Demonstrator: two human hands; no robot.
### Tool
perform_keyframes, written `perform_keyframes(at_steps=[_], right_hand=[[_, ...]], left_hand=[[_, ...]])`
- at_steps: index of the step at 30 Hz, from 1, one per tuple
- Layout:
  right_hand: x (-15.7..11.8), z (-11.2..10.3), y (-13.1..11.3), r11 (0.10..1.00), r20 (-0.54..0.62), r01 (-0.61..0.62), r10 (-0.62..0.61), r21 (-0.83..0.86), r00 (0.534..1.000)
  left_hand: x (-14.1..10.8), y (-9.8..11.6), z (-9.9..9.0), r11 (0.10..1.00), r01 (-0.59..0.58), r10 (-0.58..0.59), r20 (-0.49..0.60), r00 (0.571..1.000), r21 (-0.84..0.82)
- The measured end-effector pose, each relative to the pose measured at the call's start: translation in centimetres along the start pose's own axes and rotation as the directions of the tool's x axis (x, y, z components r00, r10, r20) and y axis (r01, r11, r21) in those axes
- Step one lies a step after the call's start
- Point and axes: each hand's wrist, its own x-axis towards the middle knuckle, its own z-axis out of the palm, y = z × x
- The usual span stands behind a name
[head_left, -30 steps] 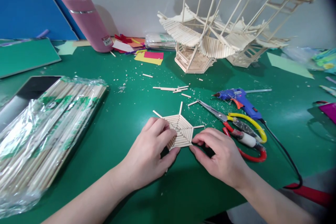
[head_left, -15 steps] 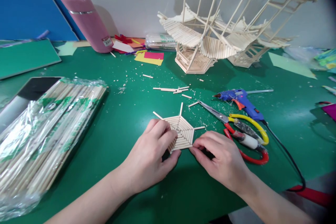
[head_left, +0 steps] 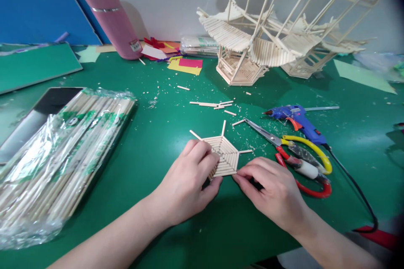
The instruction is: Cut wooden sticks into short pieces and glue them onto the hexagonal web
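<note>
The person's left hand (head_left: 192, 176) and right hand (head_left: 271, 189) are bare, with slender fingers; the wrists and visible lengths of both forearms (head_left: 121, 229) are uncovered too.

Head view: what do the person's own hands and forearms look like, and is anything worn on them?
Left hand and right hand are bare, with no gloves or rings showing. No sleeve, watch or bracelet shows on left forearm or right forearm.

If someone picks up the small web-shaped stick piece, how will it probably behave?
The web-shaped stick piece would probably feel light, since its sticks are thin. It should lift as one fairly stiff panel, if the closely laid sticks are well joined. The protruding spokes look slender, so they may snap if knocked.
</note>
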Motion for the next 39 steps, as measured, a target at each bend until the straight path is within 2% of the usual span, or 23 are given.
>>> perform_keyframes(at_steps=[21,26,30,33,39], right_hand=[[-0.2,0.4,-0.1,0.998,-0.009,0.039,-0.040,-0.046,0.999],[0.0,-0.2,0.1,0.996,0.035,-0.001,-0.002,0.086,0.999],[0.1,-0.7,0.4,0.979,0.006,-0.094,0.094,0.179,0.996],[0.2,-0.7,0.5,0.974,0.008,-0.118,0.119,0.194,0.993],[0.4,-0.4,0.4,0.981,0.024,-0.090,0.087,0.173,0.996]], left_hand=[[0.0,0.1,-0.1,1.000,0.023,-0.023,-0.005,1.000,-0.017],[-0.1,0.1,-0.1,1.000,0.004,-0.004,-0.022,1.000,-0.006],[0.0,0.1,-0.1,1.000,-0.008,0.008,-0.038,0.999,0.002],[0.1,0.1,0.0,1.000,-0.011,0.011,-0.045,0.999,0.006],[0.2,0.2,0.0,1.000,-0.013,0.014,-0.051,0.999,0.021]])
